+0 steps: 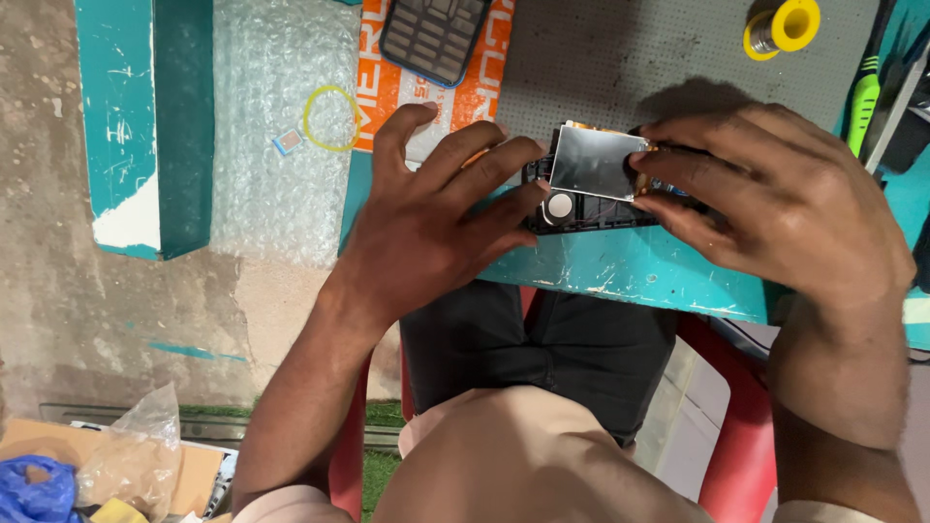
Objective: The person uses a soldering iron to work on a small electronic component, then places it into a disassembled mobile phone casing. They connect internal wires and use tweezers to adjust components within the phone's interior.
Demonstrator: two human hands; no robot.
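Head camera, looking straight down: a seated person works at the near edge of a scuffed teal bench (620, 276), both hands on an opened mobile phone (581, 208) whose black frame lies just inside that edge. The left hand (436, 218) spreads its fingers (504, 160) over the phone's left end, the fingertips touching a loose silver display panel (593, 163) that sits tilted above the frame. The right hand (775, 199) closes its fingers narrowly on the panel's right edge and the phone body beneath.

A grey perforated mat (639, 53) covers the bench behind the phone. On it, at the far right, stands a yellow solder spool (785, 26); a green-handled tool (865, 102) lies at the mat's right margin. To the left, a keypad handset (434, 37) rests on an orange printed sheet (387, 87), beside bubble wrap (281, 126) carrying a yellow rubber band (331, 118) and a small card tray (287, 142).

Bare concrete floor (116, 310) opens to the left of the bench, past a teal leg panel (145, 126). The person's lap and a red chair (736, 426) fill the space below the bench edge; crumpled plastic bags (136, 455) lie at lower left.
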